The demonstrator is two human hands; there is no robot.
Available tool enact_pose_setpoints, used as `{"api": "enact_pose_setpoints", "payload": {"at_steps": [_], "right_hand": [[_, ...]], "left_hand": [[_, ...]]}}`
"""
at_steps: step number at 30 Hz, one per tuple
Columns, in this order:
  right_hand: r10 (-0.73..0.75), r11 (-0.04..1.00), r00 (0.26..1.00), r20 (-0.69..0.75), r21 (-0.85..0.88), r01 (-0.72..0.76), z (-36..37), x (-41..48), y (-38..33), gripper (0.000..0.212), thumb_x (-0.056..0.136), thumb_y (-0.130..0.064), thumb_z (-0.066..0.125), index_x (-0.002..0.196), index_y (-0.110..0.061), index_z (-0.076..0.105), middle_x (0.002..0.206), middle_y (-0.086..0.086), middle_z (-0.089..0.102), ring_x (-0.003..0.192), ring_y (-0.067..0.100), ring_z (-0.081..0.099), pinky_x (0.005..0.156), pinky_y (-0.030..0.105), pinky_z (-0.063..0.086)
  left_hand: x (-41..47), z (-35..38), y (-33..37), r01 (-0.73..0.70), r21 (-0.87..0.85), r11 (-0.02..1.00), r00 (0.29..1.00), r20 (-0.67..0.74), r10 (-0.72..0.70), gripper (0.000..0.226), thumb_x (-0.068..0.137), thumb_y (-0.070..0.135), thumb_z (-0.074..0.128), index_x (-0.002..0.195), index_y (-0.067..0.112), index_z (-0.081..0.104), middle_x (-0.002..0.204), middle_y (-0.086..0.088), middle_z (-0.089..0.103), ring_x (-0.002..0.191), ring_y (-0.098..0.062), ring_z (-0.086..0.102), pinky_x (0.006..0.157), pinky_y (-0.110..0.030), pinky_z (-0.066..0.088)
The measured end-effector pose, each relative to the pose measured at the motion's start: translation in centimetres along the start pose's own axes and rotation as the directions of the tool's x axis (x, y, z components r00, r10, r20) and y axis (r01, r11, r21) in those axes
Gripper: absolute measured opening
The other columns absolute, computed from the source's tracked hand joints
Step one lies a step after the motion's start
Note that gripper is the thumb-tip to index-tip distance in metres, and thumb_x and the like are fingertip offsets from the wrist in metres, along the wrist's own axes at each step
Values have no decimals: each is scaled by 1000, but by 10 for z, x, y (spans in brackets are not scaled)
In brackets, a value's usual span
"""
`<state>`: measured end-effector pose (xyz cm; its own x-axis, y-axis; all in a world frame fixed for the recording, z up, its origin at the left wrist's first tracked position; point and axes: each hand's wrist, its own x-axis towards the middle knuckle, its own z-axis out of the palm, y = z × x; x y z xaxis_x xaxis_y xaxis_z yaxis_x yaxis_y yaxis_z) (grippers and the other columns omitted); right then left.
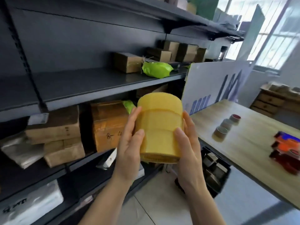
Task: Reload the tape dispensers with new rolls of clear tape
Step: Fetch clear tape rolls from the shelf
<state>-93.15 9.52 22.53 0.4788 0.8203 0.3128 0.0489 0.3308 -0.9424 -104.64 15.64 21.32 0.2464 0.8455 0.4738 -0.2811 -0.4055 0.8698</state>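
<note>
You held the stack of tape rolls [159, 127] tight between your left hand [129, 143] and right hand [186, 142]. Tipping it could make rolls slide out.

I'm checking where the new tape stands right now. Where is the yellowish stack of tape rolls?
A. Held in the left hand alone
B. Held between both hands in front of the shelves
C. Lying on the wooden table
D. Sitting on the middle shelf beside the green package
B: the stack of tape rolls is clasped between the left hand and the right hand, in the air in front of the shelves, off the table.
</note>
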Motion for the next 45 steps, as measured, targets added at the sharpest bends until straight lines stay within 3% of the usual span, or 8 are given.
{"api": "enact_pose_setpoints", "payload": {"at_steps": [3,6,11,16,21,27,32,45], "right_hand": [[-14,1000,993,-114,-21,12,-47,3,0,65,72,-60,54,136,-51,41,133,-18,51,112,7,59,90,38,56],[-22,999,975,-220,-41,14,-93,8,3,59,80,-50,55,136,-50,40,111,-36,57,98,-2,62,76,24,57],[-43,997,930,-366,-71,18,-170,28,7,51,84,-42,49,134,-47,41,115,-22,56,97,1,64,76,28,58],[-91,978,875,-475,-207,-11,-248,56,5,52,85,-44,44,136,-46,37,113,-28,49,90,-12,60,70,20,55],[-136,968,795,-591,-251,-21,-327,79,-4,48,86,-44,45,134,-50,39,115,-34,47,97,-11,59,75,21,57],[-141,965,715,-685,-257,-56,-424,78,-14,59,86,-44,46,144,-38,35,138,-8,45,113,12,58,85,36,58],[-143,965,684,-715,-254,-64,-516,64,-22,59,85,-45,44,143,-40,34,122,-26,46,96,-9,60,74,20,57],[-102,968,675,-731,-229,-102,-728,42,-61,63,82,-47,45,144,-40,33,138,-9,44,110,9,57,73,22,58]], "left_hand": [[6,49,-16,29,-42,999,994,109,-25,54,84,45,42,138,42,42,152,9,35,139,-14,32,112,-54,30],[13,98,-33,83,-109,991,977,204,-59,53,84,44,43,136,42,44,152,8,35,140,-16,33,112,-55,30],[27,184,-64,128,-168,977,940,334,-66,54,83,44,43,136,40,45,149,6,39,137,-17,37,111,-53,32],[45,279,-87,196,-265,944,907,415,-71,49,85,32,43,134,37,47,143,13,43,122,5,46,94,-20,44],[60,369,-102,249,-264,932,835,547,-68,53,81,46,44,134,43,47,146,6,42,127,-21,46,99,-55,44],[48,473,-109,298,-234,926,749,659,-74,52,86,39,43,138,41,43,147,4,39,128,-22,45,99,-56,45],[18,567,-114,332,-244,911,712,698,-73,53,87,33,40,140,35,41,146,3,39,125,-20,48,91,-39,50],[-48,776,-114,434,-239,869,672,728,-135,56,84,35,40,141,36,40,142,1,40,117,-23,52,81,-34,56]]}}
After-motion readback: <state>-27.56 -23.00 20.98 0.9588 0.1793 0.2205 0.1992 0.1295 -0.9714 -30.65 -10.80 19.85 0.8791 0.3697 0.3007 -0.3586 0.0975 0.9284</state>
